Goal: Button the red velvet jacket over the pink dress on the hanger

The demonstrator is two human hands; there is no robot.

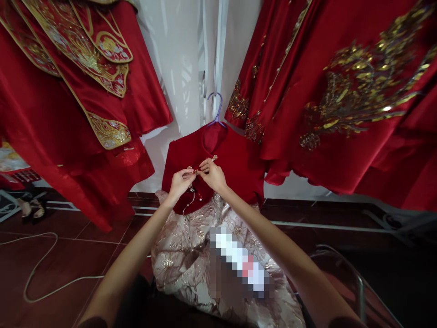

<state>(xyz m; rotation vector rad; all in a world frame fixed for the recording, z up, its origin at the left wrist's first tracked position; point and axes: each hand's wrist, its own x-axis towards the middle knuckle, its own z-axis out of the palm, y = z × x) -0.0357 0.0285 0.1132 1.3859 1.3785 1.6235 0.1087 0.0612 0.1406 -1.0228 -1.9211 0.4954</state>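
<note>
Clasp (197,171) of a red jacket (235,168), pinched from both sides
Left hand (180,181) and right hand (213,174) each close fingertips on the clasp between them. The jacket hangs from a purple hanger (215,107) just above (pale brocade skirt (184,255) below the wrists).

Bare left hand (180,180), right hand (212,175), dark sleeves (89,322).
</note>
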